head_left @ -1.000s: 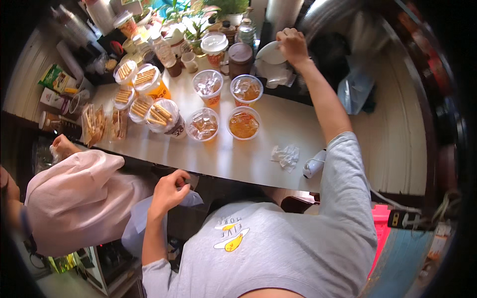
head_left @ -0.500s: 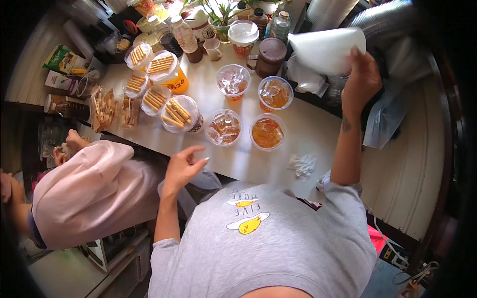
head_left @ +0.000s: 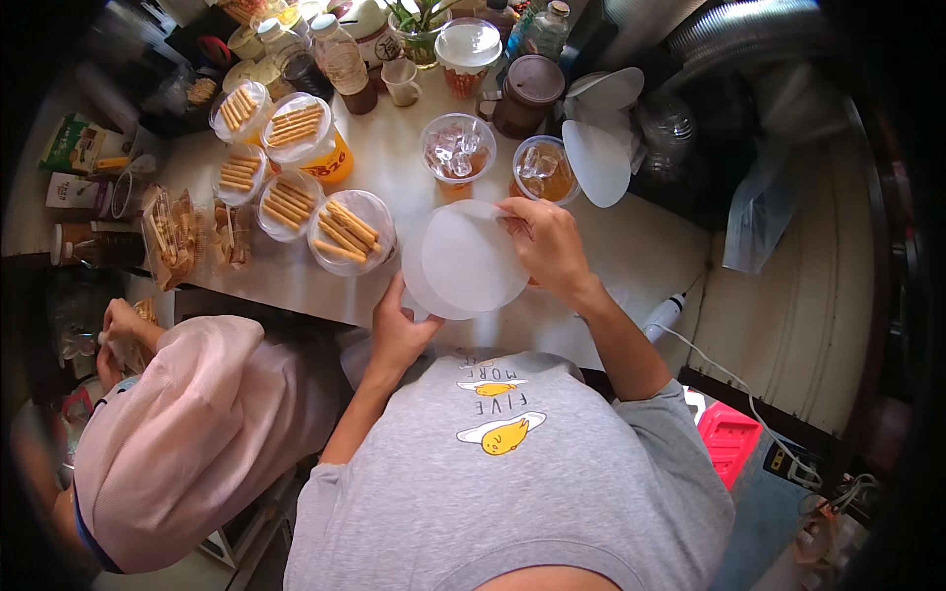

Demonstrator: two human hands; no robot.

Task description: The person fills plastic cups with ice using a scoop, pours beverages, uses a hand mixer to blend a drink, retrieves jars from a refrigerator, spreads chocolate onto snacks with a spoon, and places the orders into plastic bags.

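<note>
Between my two hands are round, translucent white sheets (head_left: 468,261), at least two overlapping. My right hand (head_left: 552,246) pinches their upper right edge. The fingers and thumb of my left hand (head_left: 397,335) hold the lower left edge. Beyond them stand a clear cup of iced brown drink (head_left: 458,153) and another iced drink cup (head_left: 544,175) to its right. The nearer pair of cups seen earlier is mostly hidden behind the sheets and my right hand. More round white sheets (head_left: 596,163) lie right of the cups.
At left, several lidded cups (head_left: 350,236) carry biscuit sticks, next to bagged biscuits (head_left: 169,231). Bottles (head_left: 340,59), a small white cup (head_left: 401,84) and a brown lidded mug (head_left: 532,94) line the back. A co-worker in pink (head_left: 187,424) is close on my left. A corded white device (head_left: 665,315) is at right.
My right hand has come down and left from the far right with the white sheets. My left hand, empty before, has moved right and taken hold of their edge.
</note>
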